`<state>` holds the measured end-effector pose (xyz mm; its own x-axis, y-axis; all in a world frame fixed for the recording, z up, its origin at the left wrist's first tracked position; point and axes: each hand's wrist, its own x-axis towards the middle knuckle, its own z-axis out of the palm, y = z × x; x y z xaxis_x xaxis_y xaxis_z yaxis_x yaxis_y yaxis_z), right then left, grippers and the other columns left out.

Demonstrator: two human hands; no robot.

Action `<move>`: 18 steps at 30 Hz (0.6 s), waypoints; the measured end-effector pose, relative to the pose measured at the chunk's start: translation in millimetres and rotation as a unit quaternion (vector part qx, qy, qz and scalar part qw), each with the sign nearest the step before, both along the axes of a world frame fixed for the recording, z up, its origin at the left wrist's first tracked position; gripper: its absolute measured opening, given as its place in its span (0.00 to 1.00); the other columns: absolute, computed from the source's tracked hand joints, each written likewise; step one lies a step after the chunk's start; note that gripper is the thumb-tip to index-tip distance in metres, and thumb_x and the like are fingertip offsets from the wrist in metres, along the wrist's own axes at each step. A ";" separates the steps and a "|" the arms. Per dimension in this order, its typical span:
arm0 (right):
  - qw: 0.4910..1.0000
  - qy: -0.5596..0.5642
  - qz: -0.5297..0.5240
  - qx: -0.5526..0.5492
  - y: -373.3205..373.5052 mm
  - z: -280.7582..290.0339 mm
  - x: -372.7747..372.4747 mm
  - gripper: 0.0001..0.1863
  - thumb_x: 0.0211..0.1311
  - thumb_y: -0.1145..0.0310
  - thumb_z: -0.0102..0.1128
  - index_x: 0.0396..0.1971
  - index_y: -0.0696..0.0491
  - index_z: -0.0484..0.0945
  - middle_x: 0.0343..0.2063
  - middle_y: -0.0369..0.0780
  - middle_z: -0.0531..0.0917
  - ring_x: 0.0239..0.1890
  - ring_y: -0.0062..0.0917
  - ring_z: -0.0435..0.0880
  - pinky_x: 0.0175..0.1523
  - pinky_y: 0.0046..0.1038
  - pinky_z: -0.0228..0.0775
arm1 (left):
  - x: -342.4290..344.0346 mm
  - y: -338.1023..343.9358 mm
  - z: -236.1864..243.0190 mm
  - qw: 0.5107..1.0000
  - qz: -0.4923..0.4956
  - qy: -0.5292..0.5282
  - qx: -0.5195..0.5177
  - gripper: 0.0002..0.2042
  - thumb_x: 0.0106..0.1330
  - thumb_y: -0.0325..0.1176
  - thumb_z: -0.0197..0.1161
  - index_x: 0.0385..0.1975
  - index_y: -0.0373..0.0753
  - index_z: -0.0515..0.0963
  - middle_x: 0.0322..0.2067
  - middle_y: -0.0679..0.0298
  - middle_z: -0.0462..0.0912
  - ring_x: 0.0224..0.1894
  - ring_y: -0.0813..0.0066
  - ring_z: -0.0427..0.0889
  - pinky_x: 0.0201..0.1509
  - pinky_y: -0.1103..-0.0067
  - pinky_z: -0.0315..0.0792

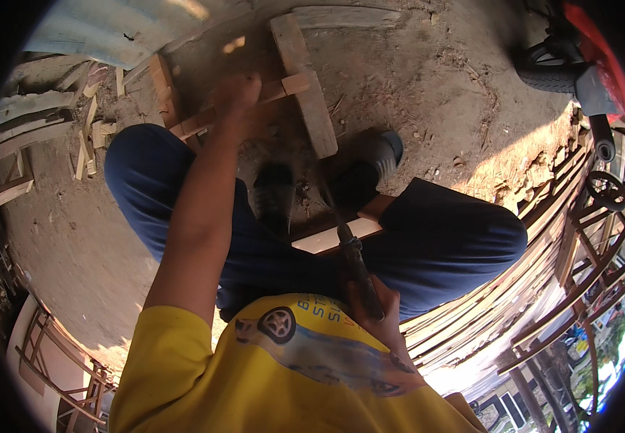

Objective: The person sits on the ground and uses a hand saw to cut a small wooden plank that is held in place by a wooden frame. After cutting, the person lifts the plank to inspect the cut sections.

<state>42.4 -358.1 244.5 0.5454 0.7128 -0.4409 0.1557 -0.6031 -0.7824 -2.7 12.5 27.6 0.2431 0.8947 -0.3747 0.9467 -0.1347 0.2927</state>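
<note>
My left hand [239, 94] is closed around a narrow wooden crosspiece [275, 92] on the ground beyond my feet. The crosspiece spans from a short board [162, 86] on the left to a thicker, paler board [312, 101] on the right, lying across that board. Close to my belly, my right hand [382, 307] grips a tool by its dark round handle [358, 270], which has a collar near its front end. The tool's thin front part points away from me toward my shoes; it is blurred, so its kind is unclear.
Dark shoes [276, 191] stand between me and the boards. A pale wood piece [338, 234] lies under my legs. Scrap wood [89, 137] is piled at left, and long slats [471, 289] lie at right. A wheeled vehicle [554, 68] stands at far right.
</note>
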 end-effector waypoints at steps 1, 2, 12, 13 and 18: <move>1.000 -0.022 0.014 0.003 -9.9 5.2 2.8 0.08 0.61 0.74 0.59 0.24 0.59 0.73 0.10 0.35 0.69 0.16 0.09 0.63 0.19 0.23 0.53 | -1.8 -1.3 -1.4 1.000 0.005 -0.001 -0.003 0.26 0.65 0.51 0.41 0.39 0.35 0.81 0.42 0.46 0.81 0.47 0.50 0.80 0.53 0.58 0.70; 0.999 -0.044 0.028 0.005 -13.0 8.7 4.0 0.07 0.61 0.74 0.58 0.24 0.59 0.74 0.11 0.35 0.70 0.16 0.09 0.64 0.19 0.22 0.53 | -2.6 -1.4 -3.4 1.000 0.010 -0.002 -0.007 0.26 0.65 0.51 0.41 0.39 0.35 0.82 0.43 0.46 0.81 0.47 0.50 0.80 0.53 0.58 0.70; 1.000 0.017 -0.025 0.003 10.4 0.9 -4.8 0.08 0.62 0.74 0.57 0.24 0.59 0.73 0.11 0.33 0.70 0.17 0.10 0.64 0.20 0.23 0.54 | -4.2 10.3 -21.6 1.000 0.015 0.003 0.001 0.27 0.64 0.53 0.43 0.40 0.36 0.81 0.43 0.47 0.81 0.47 0.49 0.79 0.54 0.59 0.70; 1.000 -0.007 -0.015 0.006 -2.1 4.4 -6.9 0.07 0.62 0.74 0.57 0.25 0.59 0.74 0.12 0.33 0.70 0.17 0.10 0.64 0.20 0.23 0.54 | -2.9 8.4 -19.5 1.000 0.019 0.005 -0.001 0.26 0.64 0.52 0.43 0.40 0.36 0.81 0.43 0.47 0.81 0.47 0.49 0.80 0.54 0.59 0.70; 0.998 0.053 -0.005 -0.021 31.7 -7.3 6.8 0.04 0.62 0.74 0.57 0.31 0.60 0.77 0.14 0.35 0.74 0.18 0.10 0.68 0.22 0.21 0.60 | -4.3 10.1 -29.5 0.997 0.026 -0.048 -0.062 0.25 0.65 0.50 0.43 0.41 0.37 0.81 0.42 0.48 0.81 0.47 0.51 0.80 0.54 0.60 0.70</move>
